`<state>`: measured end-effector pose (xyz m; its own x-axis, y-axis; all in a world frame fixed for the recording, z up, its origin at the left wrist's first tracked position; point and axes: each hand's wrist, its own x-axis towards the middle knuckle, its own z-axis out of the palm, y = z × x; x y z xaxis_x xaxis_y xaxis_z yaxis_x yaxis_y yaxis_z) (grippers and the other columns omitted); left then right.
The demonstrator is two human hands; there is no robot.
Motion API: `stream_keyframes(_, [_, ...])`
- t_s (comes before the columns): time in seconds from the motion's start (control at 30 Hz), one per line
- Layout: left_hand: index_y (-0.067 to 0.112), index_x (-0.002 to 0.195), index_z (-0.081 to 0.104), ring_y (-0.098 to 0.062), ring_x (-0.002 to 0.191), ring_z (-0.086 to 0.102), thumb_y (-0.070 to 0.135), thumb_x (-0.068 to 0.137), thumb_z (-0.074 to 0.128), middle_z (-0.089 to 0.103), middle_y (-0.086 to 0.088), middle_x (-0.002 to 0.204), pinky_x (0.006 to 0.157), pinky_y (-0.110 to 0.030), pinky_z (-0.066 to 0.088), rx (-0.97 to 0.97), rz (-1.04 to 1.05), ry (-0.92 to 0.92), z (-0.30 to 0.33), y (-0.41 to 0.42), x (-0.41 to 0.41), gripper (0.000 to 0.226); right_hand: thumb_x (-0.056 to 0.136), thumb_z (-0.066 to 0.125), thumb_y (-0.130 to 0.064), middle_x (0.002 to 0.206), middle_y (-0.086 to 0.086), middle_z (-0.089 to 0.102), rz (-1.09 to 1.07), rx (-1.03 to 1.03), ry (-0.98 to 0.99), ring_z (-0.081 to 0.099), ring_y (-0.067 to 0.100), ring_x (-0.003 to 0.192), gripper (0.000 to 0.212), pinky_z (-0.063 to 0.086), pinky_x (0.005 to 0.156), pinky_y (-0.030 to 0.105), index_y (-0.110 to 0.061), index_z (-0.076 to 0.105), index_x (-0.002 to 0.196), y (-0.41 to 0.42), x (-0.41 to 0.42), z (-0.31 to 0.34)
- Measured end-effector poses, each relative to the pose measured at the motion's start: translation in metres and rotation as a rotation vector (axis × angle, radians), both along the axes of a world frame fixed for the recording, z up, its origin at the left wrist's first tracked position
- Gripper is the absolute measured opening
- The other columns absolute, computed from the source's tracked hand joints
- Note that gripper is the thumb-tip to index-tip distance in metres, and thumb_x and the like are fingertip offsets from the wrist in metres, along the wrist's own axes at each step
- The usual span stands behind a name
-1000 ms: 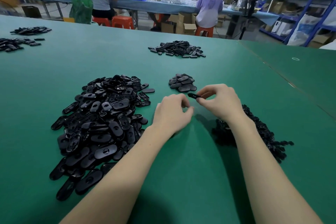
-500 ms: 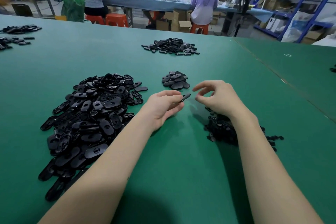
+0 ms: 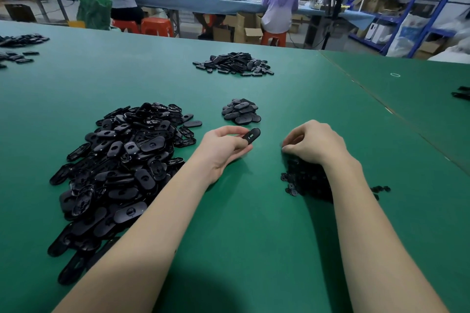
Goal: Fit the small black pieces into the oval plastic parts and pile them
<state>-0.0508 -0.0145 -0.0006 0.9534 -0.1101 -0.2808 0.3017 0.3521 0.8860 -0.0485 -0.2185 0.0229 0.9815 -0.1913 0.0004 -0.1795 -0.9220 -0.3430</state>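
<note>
My left hand [image 3: 223, 146] pinches one black oval plastic part [image 3: 251, 136] just above the green table, its slotted face turned up. A big heap of the same oval parts [image 3: 122, 168] lies to the left. A small pile of oval parts [image 3: 241, 111] sits just beyond my hands. My right hand [image 3: 314, 142] hovers with curled fingers over the near edge of a heap of small black pieces [image 3: 309, 180]; whether the fingertips hold a piece is hidden. My right forearm covers part of that heap.
The green table [image 3: 254, 223] has another pile of oval parts [image 3: 234, 63] farther back and more at the far left [image 3: 20, 40]. A seam [image 3: 381, 104] joins a second table on the right. People sit on orange stools at a blue bench behind.
The oval part passed from my right hand to my left, which now holds it alone. My right hand has dropped down onto the heap of small pieces.
</note>
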Motion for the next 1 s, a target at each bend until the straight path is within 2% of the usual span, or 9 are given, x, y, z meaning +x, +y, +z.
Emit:
stream_keyframes(0.27, [0.001,0.095,0.066,-0.032,0.089,0.072,-0.019,0.084,0.062,0.068,-0.024,0.114,0.082,-0.028,0.061,0.036,0.005,-0.012,-0.003,-0.001,-0.003,0.023,0.092,0.066,-0.038,0.106,-0.006,0.072,0.009,-0.054,-0.064,0.064,0.024,0.099,0.009,0.044,0.076,0.03,-0.037,0.074,0.095,0.004,-0.001,-0.005])
stream_keyframes(0.33, [0.001,0.095,0.066,-0.032,0.088,0.074,-0.02,0.083,0.063,0.069,-0.024,0.112,0.084,-0.029,0.06,0.028,0.015,-0.013,-0.002,-0.001,-0.003,0.024,0.094,0.064,-0.038,0.101,-0.01,0.072,0.03,0.043,-0.095,0.064,0.02,0.097,0.01,0.044,0.075,0.03,-0.035,0.074,0.095,0.004,0.0,-0.004])
stream_keyframes(0.4, [0.0,0.094,0.066,-0.03,0.086,0.074,-0.02,0.083,0.062,0.069,-0.024,0.111,0.084,-0.03,0.06,0.025,0.025,-0.023,-0.001,-0.001,-0.003,0.024,0.095,0.065,-0.035,0.09,-0.015,0.074,0.068,0.287,-0.139,0.065,0.013,0.092,0.011,0.046,0.072,0.028,-0.031,0.074,0.091,0.004,0.001,-0.002])
stream_keyframes(0.47, [0.0,0.093,0.066,-0.03,0.086,0.074,-0.021,0.083,0.061,0.07,-0.024,0.108,0.083,-0.03,0.06,0.033,0.039,-0.038,-0.001,-0.001,-0.003,0.024,0.096,0.066,-0.033,0.082,-0.017,0.076,0.108,0.522,-0.146,0.064,0.006,0.079,0.013,0.048,0.068,0.024,-0.028,0.076,0.09,0.009,0.001,0.001])
stream_keyframes(0.57, [0.001,0.089,0.064,-0.03,0.089,0.074,-0.022,0.084,0.057,0.071,-0.021,0.098,0.085,-0.03,0.06,0.063,0.05,-0.054,-0.001,-0.001,-0.003,0.024,0.095,0.068,-0.029,0.083,-0.014,0.078,0.16,0.712,-0.098,0.049,0.004,0.056,0.013,0.045,0.057,0.018,-0.022,0.078,0.091,0.016,-0.002,0.003])
stream_keyframes(0.63, [0.002,0.087,0.063,-0.03,0.093,0.075,-0.022,0.084,0.057,0.072,-0.018,0.093,0.088,-0.032,0.06,0.085,0.049,-0.065,-0.002,-0.002,-0.004,0.025,0.095,0.07,-0.028,0.084,-0.011,0.078,0.177,0.772,-0.064,0.039,0.005,0.049,0.012,0.038,0.05,0.017,-0.019,0.078,0.093,0.019,-0.003,0.002])
stream_keyframes(0.73, [0.003,0.088,0.064,-0.026,0.087,0.076,-0.02,0.084,0.059,0.072,-0.015,0.09,0.085,-0.031,0.061,0.102,0.035,-0.085,-0.001,-0.002,-0.005,0.023,0.092,0.072,-0.024,0.085,-0.004,0.079,0.191,0.811,-0.024,0.034,0.009,0.052,0.006,0.031,0.049,0.021,-0.021,0.077,0.092,0.021,-0.005,0.001])
stream_keyframes(0.83, [0.004,0.089,0.064,-0.023,0.084,0.075,-0.015,0.085,0.064,0.072,-0.015,0.095,0.076,-0.027,0.062,0.103,0.015,-0.089,0.0,-0.001,-0.005,0.02,0.092,0.071,-0.02,0.085,-0.002,0.079,0.203,0.834,-0.024,0.031,0.009,0.049,0.009,0.028,0.049,0.022,-0.022,0.079,0.093,0.021,-0.005,-0.002])
stream_keyframes(1.0, [0.005,0.091,0.064,-0.022,0.083,0.074,-0.012,0.087,0.066,0.073,-0.016,0.1,0.074,-0.026,0.062,0.108,-0.007,-0.099,0.002,0.0,-0.005,0.018,0.086,0.075,-0.017,0.09,0.005,0.08,0.189,0.874,-0.015,0.031,0.01,0.048,0.005,0.026,0.052,0.027,-0.018,0.078,0.09,0.021,-0.003,-0.002])
